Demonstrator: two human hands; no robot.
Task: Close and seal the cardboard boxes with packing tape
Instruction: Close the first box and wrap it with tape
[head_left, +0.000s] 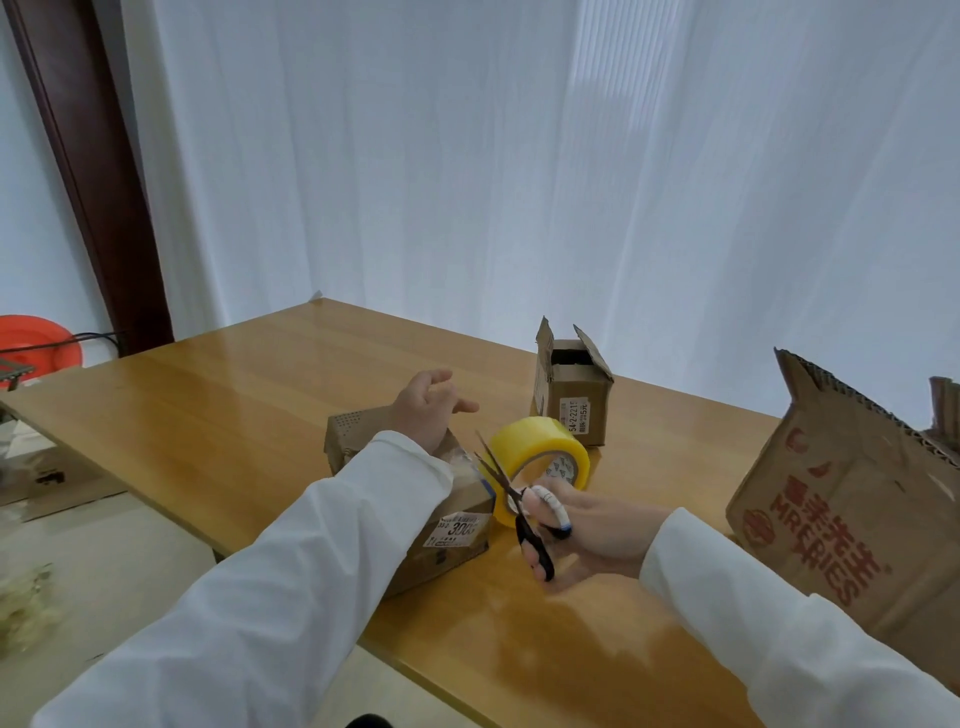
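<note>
While right hand (597, 535) holds scissors (511, 499), tape roll (540, 460) blocks small open box (571, 400).

Wood table (218, 395) w/ white curtain (415, 156) behind, maybe door frame (83, 171) left.

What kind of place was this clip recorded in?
Probably an improvised packing spot in an ordinary room: a long wooden table against white curtains, holding worn brown cardboard boxes and a yellow roll of packing tape.
</note>
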